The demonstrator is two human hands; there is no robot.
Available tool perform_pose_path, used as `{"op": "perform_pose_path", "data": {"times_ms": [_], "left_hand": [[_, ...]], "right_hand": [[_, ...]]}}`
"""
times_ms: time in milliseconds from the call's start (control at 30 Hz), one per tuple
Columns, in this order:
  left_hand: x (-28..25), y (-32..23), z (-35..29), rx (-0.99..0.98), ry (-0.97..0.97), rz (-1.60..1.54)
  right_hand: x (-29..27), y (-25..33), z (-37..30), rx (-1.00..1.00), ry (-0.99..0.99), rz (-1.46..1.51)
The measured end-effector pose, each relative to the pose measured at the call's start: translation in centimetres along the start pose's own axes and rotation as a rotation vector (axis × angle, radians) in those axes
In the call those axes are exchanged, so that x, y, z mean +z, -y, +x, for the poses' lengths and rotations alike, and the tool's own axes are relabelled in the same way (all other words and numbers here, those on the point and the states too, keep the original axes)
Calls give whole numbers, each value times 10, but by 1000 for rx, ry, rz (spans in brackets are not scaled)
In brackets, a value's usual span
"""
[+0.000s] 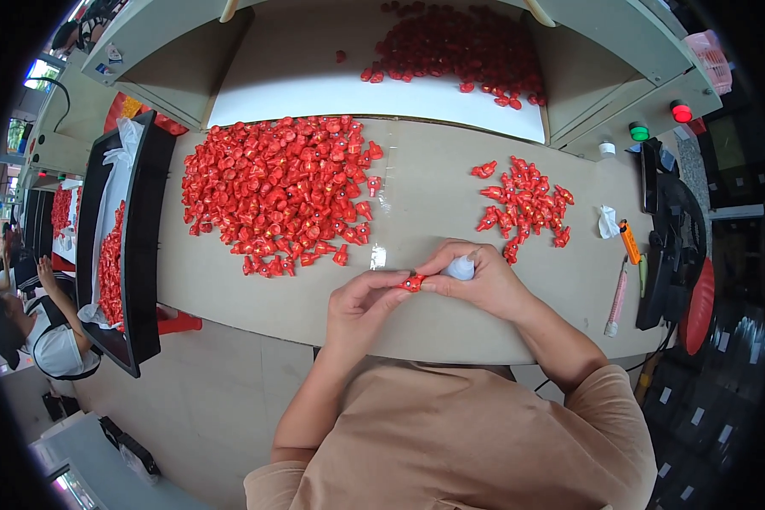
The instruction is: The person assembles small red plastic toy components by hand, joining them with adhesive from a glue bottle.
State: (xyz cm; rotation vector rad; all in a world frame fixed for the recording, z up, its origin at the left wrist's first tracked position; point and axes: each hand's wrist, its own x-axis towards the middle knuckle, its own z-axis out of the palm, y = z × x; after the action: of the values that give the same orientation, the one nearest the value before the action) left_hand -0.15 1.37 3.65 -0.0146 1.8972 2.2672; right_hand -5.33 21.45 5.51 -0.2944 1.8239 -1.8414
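Both hands on one small red plastic part [411, 282], mid-table edge.

Left hand [359, 308] pinches the part w/ thumb and fingertips; right hand [483, 280] closes on its other end, also w/ a bit of white cloth [461, 269] tucked in the fingers. Big red pile [276, 191] lies up and left of the hands, smaller pile [524, 204] just above the right hand (more parts further back on a white belt [314, 95]). Orange pen-like tool [629, 241] sits off to the right of the right hand. Black tray [144, 255] far left.

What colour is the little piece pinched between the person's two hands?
Red, like the heaps on the table; the small plastic piece shows best in the head view.
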Motion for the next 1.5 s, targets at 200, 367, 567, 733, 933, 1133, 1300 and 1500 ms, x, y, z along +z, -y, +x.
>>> {"op": "perform_pose_path", "data": {"times_ms": [200, 367, 567, 733, 933, 1133, 1300, 1500], "left_hand": [[-1, 2, 1, -17, 0, -14], [-3, 3, 0, -15, 13, -20], [-4, 4, 1, -4, 11, -6], [-4, 4, 1, -18, 8, 3], [-1, 3, 2, 2, 16, 28], [0, 3, 4, 2, 1, -15], [19, -5, 7, -25, -78, 13], [61, -2, 40, 525, 97, 865]], "right_hand": [[0, 1, 0, 48, 7, 44], [-2, 2, 1, 79, 21, 50], [0, 1, 1, 103, 14, 78], [0, -1, 2, 93, 21, 86], [-2, -2, 2, 95, 20, 63], [-3, -1, 5, 115, 27, 69], [-20, 22, -9, -66, -278, -86], [-12, 18, -21, -402, -336, -40]]}}
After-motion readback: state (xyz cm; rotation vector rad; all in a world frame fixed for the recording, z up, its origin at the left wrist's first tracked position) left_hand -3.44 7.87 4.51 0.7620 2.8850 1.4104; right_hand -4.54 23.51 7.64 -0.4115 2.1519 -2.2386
